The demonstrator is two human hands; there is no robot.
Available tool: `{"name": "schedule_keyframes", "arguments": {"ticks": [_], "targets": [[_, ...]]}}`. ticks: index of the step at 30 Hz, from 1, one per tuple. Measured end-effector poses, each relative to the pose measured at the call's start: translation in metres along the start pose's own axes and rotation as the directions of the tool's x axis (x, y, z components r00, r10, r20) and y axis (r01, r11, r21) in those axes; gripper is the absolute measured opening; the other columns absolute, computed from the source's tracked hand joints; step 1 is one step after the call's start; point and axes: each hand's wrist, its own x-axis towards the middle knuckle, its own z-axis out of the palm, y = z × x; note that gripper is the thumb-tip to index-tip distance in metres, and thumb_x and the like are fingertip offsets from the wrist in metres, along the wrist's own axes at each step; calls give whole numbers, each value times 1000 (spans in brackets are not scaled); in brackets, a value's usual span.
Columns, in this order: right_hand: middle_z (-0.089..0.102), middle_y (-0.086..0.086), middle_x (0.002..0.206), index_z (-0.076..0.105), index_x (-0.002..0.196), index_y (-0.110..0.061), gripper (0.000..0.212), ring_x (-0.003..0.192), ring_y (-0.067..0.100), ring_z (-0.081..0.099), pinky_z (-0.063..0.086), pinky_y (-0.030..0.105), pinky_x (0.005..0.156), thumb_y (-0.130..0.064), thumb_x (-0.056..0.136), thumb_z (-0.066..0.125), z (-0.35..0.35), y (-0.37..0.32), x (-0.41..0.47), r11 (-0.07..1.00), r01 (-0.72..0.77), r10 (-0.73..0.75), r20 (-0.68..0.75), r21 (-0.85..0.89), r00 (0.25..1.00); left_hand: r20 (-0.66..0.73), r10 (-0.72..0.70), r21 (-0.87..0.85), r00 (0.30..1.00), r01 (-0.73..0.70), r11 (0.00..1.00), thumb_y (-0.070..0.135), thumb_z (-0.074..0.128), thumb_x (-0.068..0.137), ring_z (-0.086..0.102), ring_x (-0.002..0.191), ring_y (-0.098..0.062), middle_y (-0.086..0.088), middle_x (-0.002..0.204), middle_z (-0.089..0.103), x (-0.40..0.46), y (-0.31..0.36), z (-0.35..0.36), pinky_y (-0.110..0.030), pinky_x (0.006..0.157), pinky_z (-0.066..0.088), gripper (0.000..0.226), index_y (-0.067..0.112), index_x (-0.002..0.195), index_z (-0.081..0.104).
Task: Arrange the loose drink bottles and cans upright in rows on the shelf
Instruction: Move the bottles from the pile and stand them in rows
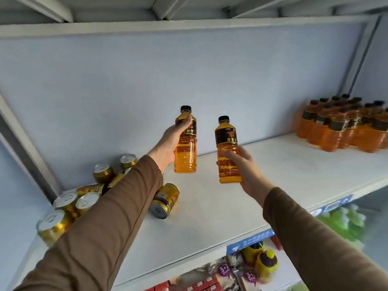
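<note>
My left hand (168, 143) grips an amber drink bottle (186, 152) with a black cap and dark label, held upright above the white shelf (210, 206). My right hand (245, 166) grips a second amber bottle (227, 143) of the same kind, also upright, a little right of the first. Several gold cans (84, 202) lie in a loose heap at the shelf's left end, partly hidden by my left sleeve. One gold can (164, 200) lies on its side apart from the heap.
Several matching amber bottles (344, 124) stand upright in rows at the shelf's far right. A pale back wall rises behind the shelf and another shelf board runs overhead. Packaged goods and price tags (249, 242) show on the lower shelf.
</note>
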Motion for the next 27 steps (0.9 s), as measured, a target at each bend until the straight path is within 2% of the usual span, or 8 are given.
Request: {"name": "schedule_keyframes", "arguments": {"ticks": [3,6,12,15,19,23,25,27], "targets": [[69,7,112,52,128,-31,59,98,27,71,59,40,71,-48,77,78,-32,0,-7,1000,26,-27,-46,-16,999,-1,16,-4,1000,-16,1000,52,77,79,73,81,-25,-9,90,73,10,-18,31,-38,68,59,54,13,113,63],[70,1,109,54,123,-34,55,94,22,71,57,33,66,-50,76,78,-69,-2,-10,997,55,-60,-89,-60,994,15,57,5,998,-57,998,43,79,81,73,84,-25,-8,93,73,19,-31,67,-39,71,58,52,15,121,62],[72,-4,102,62,117,-30,47,93,20,71,56,38,75,-45,76,80,-159,-16,-7,982,102,-114,-68,-159,991,29,112,63,993,-113,992,37,80,78,71,96,-21,-6,103,73,38,-50,155,-35,74,57,56,12,124,60],[72,-11,97,60,115,-32,46,86,8,71,51,32,71,-44,76,81,-203,-26,-3,974,109,-125,-70,-197,990,30,142,127,989,-144,981,37,84,74,69,103,-20,-3,105,74,50,-58,195,-34,84,53,55,15,120,63],[70,-14,97,55,115,-36,48,90,8,69,48,33,76,-39,76,82,-252,-31,8,968,83,-110,-105,-235,988,58,149,209,987,-158,965,40,80,72,66,108,-22,-2,109,73,66,-70,243,-38,94,50,56,16,119,63],[65,-20,104,49,117,-43,52,97,4,62,41,35,81,-34,77,82,-290,-40,20,957,75,-118,-138,-281,983,125,163,275,979,-192,942,44,78,72,65,106,-15,1,110,72,87,-73,286,-29,86,47,58,15,120,63],[63,-24,103,48,111,-50,51,96,1,60,41,35,82,-33,78,82,-308,-43,24,952,75,-131,-174,-296,976,169,150,284,974,-193,939,38,79,75,66,100,-9,3,108,73,98,-75,306,-22,79,47,54,12,120,64],[64,-23,105,48,115,-47,53,97,1,60,42,37,85,-30,78,82,-328,-43,27,952,71,-134,-201,-297,970,196,144,284,970,-197,939,32,80,78,67,96,-4,5,107,73,109,-81,326,-16,75,47,49,12,121,64]]}}
